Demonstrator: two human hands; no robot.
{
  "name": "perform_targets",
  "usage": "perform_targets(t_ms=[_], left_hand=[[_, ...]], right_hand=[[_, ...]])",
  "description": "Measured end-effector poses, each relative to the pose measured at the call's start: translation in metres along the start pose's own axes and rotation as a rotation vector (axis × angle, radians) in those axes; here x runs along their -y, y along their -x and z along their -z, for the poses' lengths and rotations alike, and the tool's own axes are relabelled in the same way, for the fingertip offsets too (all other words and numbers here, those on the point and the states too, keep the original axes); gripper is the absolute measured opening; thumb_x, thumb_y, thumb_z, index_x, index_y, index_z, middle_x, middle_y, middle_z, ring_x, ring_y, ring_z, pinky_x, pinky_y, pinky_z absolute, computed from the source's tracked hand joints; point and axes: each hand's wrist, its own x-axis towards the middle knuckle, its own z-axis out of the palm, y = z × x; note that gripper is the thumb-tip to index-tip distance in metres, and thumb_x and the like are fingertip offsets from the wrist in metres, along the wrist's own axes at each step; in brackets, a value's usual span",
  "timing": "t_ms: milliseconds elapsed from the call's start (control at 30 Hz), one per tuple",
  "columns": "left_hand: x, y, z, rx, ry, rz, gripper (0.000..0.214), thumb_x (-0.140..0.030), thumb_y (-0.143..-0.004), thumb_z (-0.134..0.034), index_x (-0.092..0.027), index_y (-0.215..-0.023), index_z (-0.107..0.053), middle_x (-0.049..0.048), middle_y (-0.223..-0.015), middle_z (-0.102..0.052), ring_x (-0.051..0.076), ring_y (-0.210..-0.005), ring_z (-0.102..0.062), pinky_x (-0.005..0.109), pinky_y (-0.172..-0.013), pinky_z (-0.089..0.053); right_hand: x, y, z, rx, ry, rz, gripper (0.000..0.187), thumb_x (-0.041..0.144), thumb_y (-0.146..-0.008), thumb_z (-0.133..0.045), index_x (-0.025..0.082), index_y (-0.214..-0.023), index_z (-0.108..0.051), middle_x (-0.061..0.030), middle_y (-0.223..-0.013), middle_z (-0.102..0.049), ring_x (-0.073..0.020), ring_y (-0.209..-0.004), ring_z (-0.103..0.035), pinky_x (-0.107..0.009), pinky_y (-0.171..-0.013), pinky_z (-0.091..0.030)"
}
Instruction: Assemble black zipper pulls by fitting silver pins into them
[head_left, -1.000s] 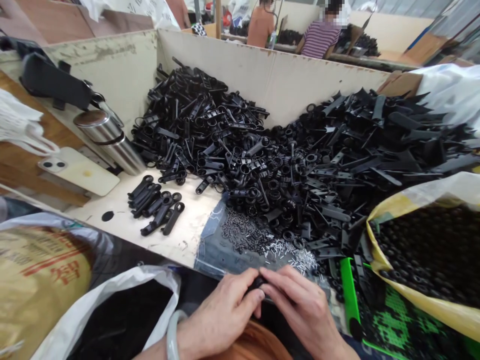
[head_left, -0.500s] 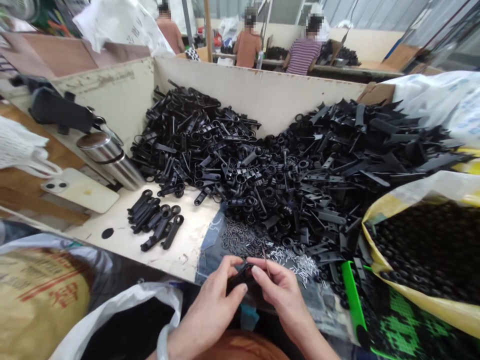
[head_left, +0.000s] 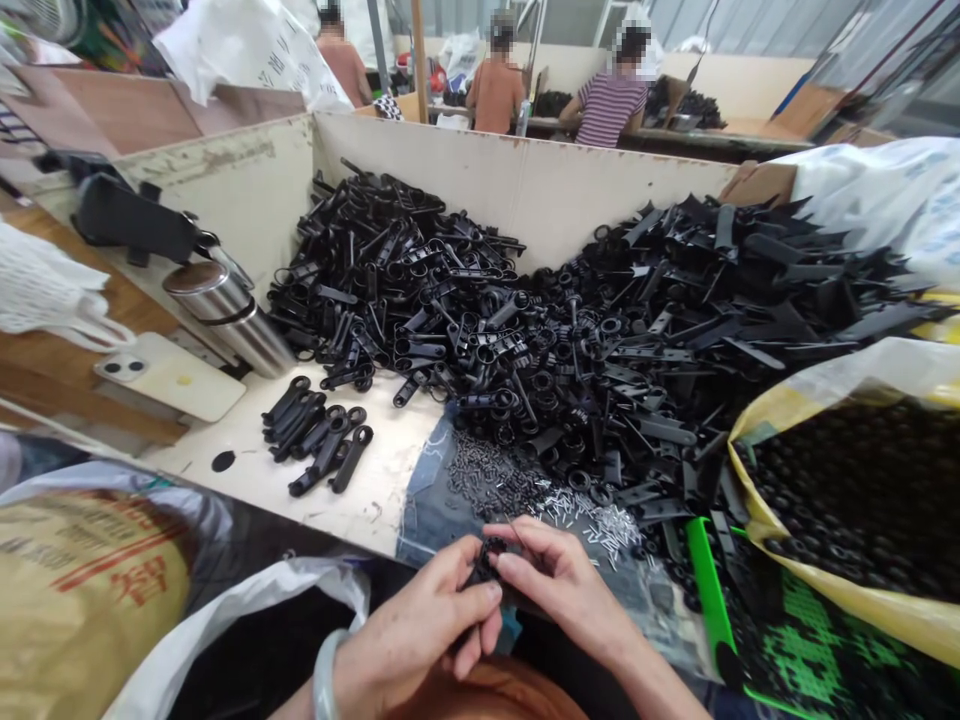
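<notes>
My left hand [head_left: 435, 608] is closed around a black plastic part with a toothed ring end [head_left: 492, 550], held low in front of me. The thumb and fingers of my right hand [head_left: 555, 570] are pinched at the ring's right side. Some thin thing shows by the right fingertips, too small to name. Most of the black part is hidden by my fingers. Just beyond my hands, small dark metal pieces [head_left: 487, 478] and shiny silver pins [head_left: 611, 530] lie on a denim cloth [head_left: 424, 510].
Black plastic parts are heaped [head_left: 480, 300] across the bench. Several assembled pieces [head_left: 322, 440] lie front left, near a phone [head_left: 172, 378] and steel flask [head_left: 232, 315]. At right are a yellow sack [head_left: 757, 510] and green basket [head_left: 709, 600]. Three people sit beyond the back board [head_left: 525, 180].
My hands have shifted slightly lower, and the black part has turned so its ring end shows. My left fingers have curled further beneath it. The view has moved slightly.
</notes>
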Motion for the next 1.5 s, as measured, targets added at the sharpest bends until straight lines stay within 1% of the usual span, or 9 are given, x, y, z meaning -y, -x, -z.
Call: perform_targets(t_ms=[367, 533, 600, 667, 833, 1033, 1200, 1433, 1500], left_hand=[[-0.006, 0.002, 0.004, 0.020, -0.038, 0.041, 0.061, -0.051, -0.080, -0.070, -0.013, -0.125, -0.052, 0.0101, -0.089, -0.077, 0.005, -0.041, -0.050, 0.020, -0.041, -0.029], [0.017, 0.008, 0.014, -0.016, 0.000, 0.040, 0.059, -0.051, -0.084, -0.071, -0.014, -0.126, -0.054, 0.0037, -0.080, -0.073, 0.005, -0.044, -0.047, 0.021, -0.046, -0.029], [0.029, 0.011, 0.025, -0.119, 0.011, 0.021, 0.069, -0.055, -0.084, -0.072, -0.017, -0.136, -0.049, -0.0015, -0.075, -0.069, 0.007, -0.048, -0.048, 0.022, -0.054, -0.035], [0.034, 0.011, 0.034, -0.289, -0.079, -0.039, 0.067, -0.058, -0.081, -0.074, -0.020, -0.132, -0.053, -0.0022, -0.077, -0.067, 0.009, -0.051, -0.047, 0.023, -0.055, -0.036], [0.017, -0.008, 0.026, -0.574, -0.611, -0.298, 0.020, -0.038, -0.083, -0.074, -0.021, -0.075, -0.067, 0.0029, -0.076, -0.071, 0.022, -0.073, -0.063, 0.029, -0.068, -0.042], [0.010, -0.043, -0.008, -0.547, -1.081, -0.432, 0.015, -0.023, -0.093, -0.059, -0.026, -0.090, -0.073, 0.0080, -0.079, -0.078, 0.028, -0.069, -0.071, 0.032, -0.063, -0.034], [0.017, -0.054, -0.005, -0.501, -1.299, -0.514, 0.029, -0.006, -0.090, -0.051, -0.023, -0.096, -0.073, 0.0109, -0.085, -0.080, 0.030, -0.075, -0.073, 0.033, -0.066, -0.039], [0.033, -0.053, 0.013, -0.523, -1.264, -0.772, 0.030, -0.008, -0.088, -0.054, -0.024, -0.104, -0.073, 0.0075, -0.091, -0.081, 0.026, -0.076, -0.074, 0.033, -0.072, -0.048], [0.034, -0.051, 0.014, -0.541, -1.141, -0.747, 0.026, -0.013, -0.091, -0.054, -0.024, -0.105, -0.072, 0.0059, -0.091, -0.081, 0.025, -0.076, -0.074, 0.032, -0.072, -0.049]], right_hand=[[0.007, 0.002, 0.008, 0.136, 0.108, 0.102, 0.028, 0.034, -0.101, -0.060, 0.024, -0.120, -0.076, -0.0029, -0.090, -0.066, -0.0176, -0.084, -0.062, -0.028, -0.074, -0.050], [0.006, 0.022, -0.001, 0.083, 0.135, 0.066, 0.033, 0.033, -0.098, -0.065, 0.028, -0.130, -0.071, -0.0035, -0.098, -0.068, -0.0187, -0.088, -0.065, -0.029, -0.079, -0.053], [-0.002, 0.037, -0.005, 0.020, 0.155, 0.024, 0.043, 0.036, -0.094, -0.069, 0.030, -0.136, -0.066, -0.0035, -0.101, -0.069, -0.0184, -0.082, -0.066, -0.029, -0.075, -0.055], [-0.013, 0.048, -0.007, -0.091, 0.155, -0.047, 0.037, 0.042, -0.095, -0.066, 0.029, -0.130, -0.070, -0.0034, -0.097, -0.071, -0.0188, -0.077, -0.067, -0.029, -0.071, -0.055], [-0.026, 0.045, 0.004, -0.282, 0.173, -0.156, 0.035, 0.049, -0.101, -0.052, 0.021, -0.098, -0.073, -0.0004, -0.068, -0.068, -0.0191, -0.065, -0.066, -0.026, -0.060, -0.049], [-0.021, 0.027, 0.020, -0.393, 0.335, 0.000, 0.027, 0.041, -0.102, -0.053, 0.022, -0.094, -0.071, -0.0038, -0.084, -0.074, -0.0208, -0.076, -0.069, -0.028, -0.069, -0.050], [-0.022, 0.024, 0.021, -0.417, 0.408, 0.076, 0.023, 0.032, -0.104, -0.051, 0.022, -0.094, -0.069, -0.0034, -0.085, -0.073, -0.0197, -0.077, -0.070, -0.027, -0.071, -0.052], [-0.034, 0.001, 0.013, -0.308, 0.793, 0.187, 0.031, 0.026, -0.108, -0.041, 0.021, -0.092, -0.067, -0.0052, -0.088, -0.068, -0.0178, -0.072, -0.069, -0.025, -0.062, -0.049], [-0.040, -0.003, 0.012, -0.292, 0.859, 0.191, 0.034, 0.025, -0.109, -0.039, 0.021, -0.090, -0.067, -0.0057, -0.087, -0.067, -0.0180, -0.068, -0.068, -0.025, -0.059, -0.046]])
